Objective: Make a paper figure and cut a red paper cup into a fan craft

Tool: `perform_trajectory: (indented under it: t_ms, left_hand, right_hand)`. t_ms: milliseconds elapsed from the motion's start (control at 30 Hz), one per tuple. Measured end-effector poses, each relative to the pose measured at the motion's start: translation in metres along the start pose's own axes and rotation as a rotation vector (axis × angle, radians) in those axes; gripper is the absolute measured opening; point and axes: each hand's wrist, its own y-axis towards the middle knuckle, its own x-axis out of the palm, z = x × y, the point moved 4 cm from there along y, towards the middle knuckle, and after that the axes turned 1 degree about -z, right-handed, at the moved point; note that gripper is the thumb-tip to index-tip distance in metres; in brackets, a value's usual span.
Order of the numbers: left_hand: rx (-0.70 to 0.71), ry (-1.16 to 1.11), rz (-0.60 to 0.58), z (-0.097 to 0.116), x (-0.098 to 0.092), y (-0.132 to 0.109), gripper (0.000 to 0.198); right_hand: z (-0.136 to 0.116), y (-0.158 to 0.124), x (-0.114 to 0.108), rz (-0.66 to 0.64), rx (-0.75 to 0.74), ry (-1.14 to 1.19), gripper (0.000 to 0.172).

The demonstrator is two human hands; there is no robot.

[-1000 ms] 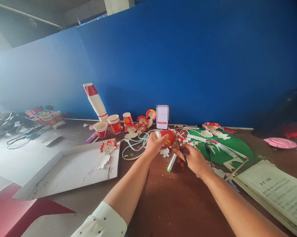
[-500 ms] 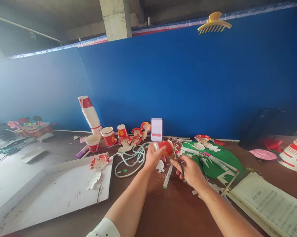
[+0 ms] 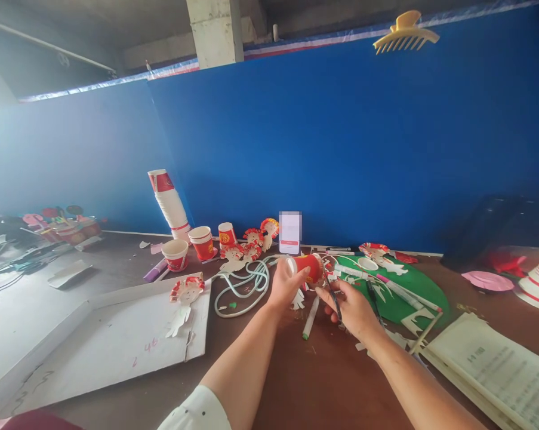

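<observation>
My left hand (image 3: 283, 285) is wrapped round a red paper cup (image 3: 313, 267) that lies on its side in the air, its open-looking white end towards the left. In my right hand (image 3: 348, 304) is a pair of dark scissors (image 3: 337, 301), with the blades at the cup's right end. A white marker with a green tip (image 3: 311, 319) lies on the table just below the cup. Behind the right hand is a green round sheet (image 3: 419, 292) with markers and white paper scraps on it. The exact contact of the blades with the cup is too small to tell.
A white cardboard lid (image 3: 117, 346) with a cut-paper figure (image 3: 186, 292) lies at left. Paper cups (image 3: 175, 257), a tall cup stack (image 3: 168, 206), a coiled pale cord (image 3: 246, 289) and a phone (image 3: 289, 236) stand or lie behind. An open book (image 3: 497, 364) is at right.
The whole view has shifted slightly, so everything appears a little further right. Both hands keep the same hold on the cup and the scissors.
</observation>
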Motion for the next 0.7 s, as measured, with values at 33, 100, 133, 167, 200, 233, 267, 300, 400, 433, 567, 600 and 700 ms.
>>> perform_trajectory:
  t_ms: [33, 100, 133, 167, 200, 233, 267, 300, 400, 433, 567, 600, 700]
  left_hand:
    - [-0.006, 0.003, 0.01, 0.0, -0.001, 0.0, 0.042]
    - [-0.029, 0.0, 0.029, 0.002, -0.002, -0.001, 0.043]
    - [-0.037, -0.009, 0.037, 0.003, -0.003, -0.002, 0.043]
    - [-0.042, -0.021, 0.048, 0.004, -0.003, -0.002, 0.044]
    - [-0.047, -0.032, 0.062, 0.004, -0.004, -0.002, 0.045]
    - [-0.057, -0.04, 0.076, 0.004, -0.005, -0.002, 0.047]
    - [-0.074, -0.042, 0.086, 0.004, -0.005, -0.002, 0.05]
    - [-0.097, -0.041, 0.094, 0.003, -0.006, -0.002, 0.052]
    - [-0.175, -0.03, 0.093, 0.0, -0.006, -0.002, 0.052]
    - [-0.19, -0.026, 0.098, 0.0, -0.007, -0.003, 0.052]
    - [-0.194, 0.004, 0.123, 0.005, -0.008, -0.005, 0.048]
    - [-0.185, 0.01, 0.11, 0.007, -0.008, -0.006, 0.048]
    - [-0.149, 0.009, 0.034, 0.013, -0.004, -0.01, 0.047]
  right_hand:
    - [-0.001, -0.001, 0.0, 0.004, -0.008, -0.005, 0.028]
    - [-0.003, -0.001, 0.001, 0.007, -0.02, -0.008, 0.028]
    - [-0.004, -0.001, 0.002, 0.007, -0.021, -0.007, 0.028]
    - [-0.004, -0.002, 0.002, 0.009, -0.021, -0.008, 0.029]
    - [-0.005, -0.002, 0.003, 0.012, -0.02, -0.012, 0.029]
    - [-0.006, -0.002, 0.003, 0.016, -0.019, -0.018, 0.029]
    - [-0.006, -0.002, 0.003, 0.019, -0.019, -0.025, 0.029]
    - [-0.007, -0.002, 0.004, 0.021, -0.021, -0.03, 0.029]
    - [-0.007, -0.003, 0.006, 0.011, -0.025, -0.025, 0.03]
    - [-0.007, -0.004, 0.007, 0.004, -0.028, -0.018, 0.031]
    - [-0.007, -0.005, 0.009, -0.018, -0.033, 0.031, 0.032]
    - [-0.007, -0.005, 0.009, -0.017, -0.029, 0.042, 0.032]
    - [-0.007, -0.005, 0.005, -0.002, -0.032, 0.055, 0.034]
